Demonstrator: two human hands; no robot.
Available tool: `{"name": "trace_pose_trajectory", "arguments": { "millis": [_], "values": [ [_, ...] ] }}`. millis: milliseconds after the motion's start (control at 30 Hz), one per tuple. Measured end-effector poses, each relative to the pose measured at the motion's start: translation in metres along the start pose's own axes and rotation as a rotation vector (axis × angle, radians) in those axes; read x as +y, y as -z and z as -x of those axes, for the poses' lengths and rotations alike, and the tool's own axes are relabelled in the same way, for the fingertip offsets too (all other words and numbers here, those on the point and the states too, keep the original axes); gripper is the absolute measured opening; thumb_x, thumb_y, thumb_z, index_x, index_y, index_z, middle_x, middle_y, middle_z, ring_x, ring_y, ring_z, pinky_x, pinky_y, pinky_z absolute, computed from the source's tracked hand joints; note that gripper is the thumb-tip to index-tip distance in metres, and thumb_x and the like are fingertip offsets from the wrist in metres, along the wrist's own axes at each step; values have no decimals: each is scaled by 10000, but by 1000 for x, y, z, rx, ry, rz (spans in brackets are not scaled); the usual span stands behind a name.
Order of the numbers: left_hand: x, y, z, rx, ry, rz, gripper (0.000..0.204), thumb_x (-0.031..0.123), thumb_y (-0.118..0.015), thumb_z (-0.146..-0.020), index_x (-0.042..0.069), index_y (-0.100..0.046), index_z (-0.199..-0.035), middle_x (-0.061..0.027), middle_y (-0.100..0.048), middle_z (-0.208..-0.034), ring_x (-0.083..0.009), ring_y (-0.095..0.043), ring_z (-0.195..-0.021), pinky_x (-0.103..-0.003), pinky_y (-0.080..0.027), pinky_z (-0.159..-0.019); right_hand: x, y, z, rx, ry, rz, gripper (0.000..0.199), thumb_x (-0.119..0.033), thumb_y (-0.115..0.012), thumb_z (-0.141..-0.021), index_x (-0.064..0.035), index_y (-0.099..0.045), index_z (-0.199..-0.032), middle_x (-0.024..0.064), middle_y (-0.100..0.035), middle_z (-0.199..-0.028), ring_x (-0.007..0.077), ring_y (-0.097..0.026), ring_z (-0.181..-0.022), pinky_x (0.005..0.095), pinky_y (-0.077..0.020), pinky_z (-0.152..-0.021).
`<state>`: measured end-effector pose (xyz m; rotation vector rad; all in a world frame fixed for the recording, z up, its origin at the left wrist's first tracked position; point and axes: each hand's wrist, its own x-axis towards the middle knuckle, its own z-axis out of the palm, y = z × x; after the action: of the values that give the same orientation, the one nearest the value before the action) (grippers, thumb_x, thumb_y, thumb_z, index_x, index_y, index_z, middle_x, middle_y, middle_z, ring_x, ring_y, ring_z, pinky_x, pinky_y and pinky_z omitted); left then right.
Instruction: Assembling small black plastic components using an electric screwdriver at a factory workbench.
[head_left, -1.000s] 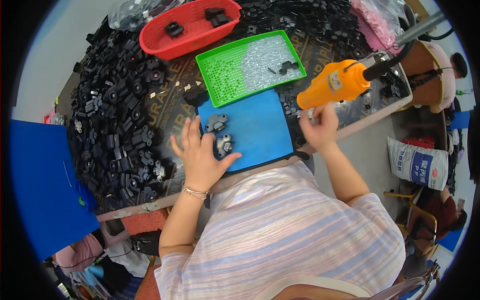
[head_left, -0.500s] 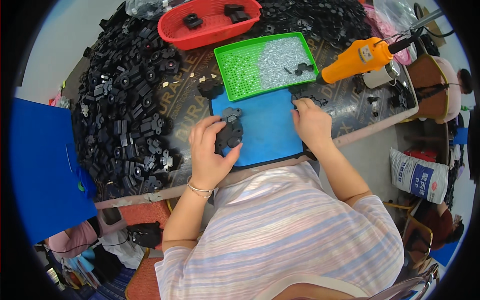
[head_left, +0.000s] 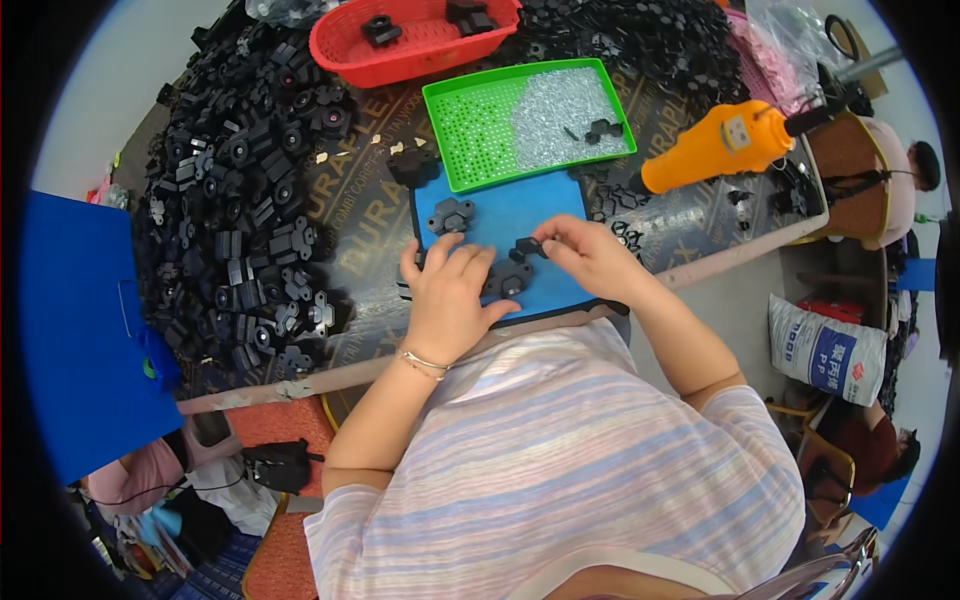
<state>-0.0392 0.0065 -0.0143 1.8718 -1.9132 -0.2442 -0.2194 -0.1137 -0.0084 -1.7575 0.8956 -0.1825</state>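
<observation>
A blue mat (head_left: 520,215) lies on the table in front of me. My left hand (head_left: 450,295) rests flat on its near edge, fingers spread over a black plastic part (head_left: 505,283). My right hand (head_left: 590,255) pinches a small black piece (head_left: 525,247) just right of the left hand. Another black star-shaped part (head_left: 450,215) sits on the mat further back. An orange electric screwdriver (head_left: 715,145) hangs to the right, away from both hands.
A green perforated tray (head_left: 470,125) with small clear pieces and a few black bits stands behind the mat. A red basket (head_left: 345,50) sits at the back. A big heap of black plastic parts (head_left: 240,220) covers the left. Other people sit at right.
My right hand let go of the orange screwdriver, which swung up and right, and came down to the mat. Both hands moved closer together over the black parts.
</observation>
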Motion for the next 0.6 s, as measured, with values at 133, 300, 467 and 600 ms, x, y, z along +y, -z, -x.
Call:
{"name": "trace_pose_trajectory", "arguments": {
  "millis": [133,300,467,600],
  "values": [
    [-4,6,4,-11,4,-11,612,416,-784,-565,70,-634,-1046,-45,-620,-1038,-247,-461,-1132,-534,-166,-1015,22,-4,-2,261,336,508,225,-141,-576,-850,-52,-584,-1056,88,-564,-924,212,-579,-630,320,-472,-599],
    [-3,4,4,-21,8,25,568,386,-778,-598,66,-633,-1045,-47,-627,-1023,-228,-495,-1067,-506,-202,-998,-10,-7,6,293,116,487,303,-125,-614,-811,-104,-565,-1110,84,-544,-1053,275,-596,-755,359,-499,-641],
    [-2,2,2,-24,5,53,517,345,-774,-626,59,-636,-1034,-47,-639,-984,-208,-527,-977,-467,-244,-972,10,-8,2,264,313,591,297,-98,-622,-805,-111,-575,-1098,90,-563,-1029,284,-587,-847,363,-498,-668],
    [-4,3,3,-36,5,65,514,321,-784,-617,58,-635,-1033,-48,-645,-924,-207,-532,-952,-463,-251,-970,15,-1,-5,245,296,541,235,-74,-601,-818,-99,-622,-1051,103,-593,-907,292,-585,-860,369,-487,-698]
  ]
}}
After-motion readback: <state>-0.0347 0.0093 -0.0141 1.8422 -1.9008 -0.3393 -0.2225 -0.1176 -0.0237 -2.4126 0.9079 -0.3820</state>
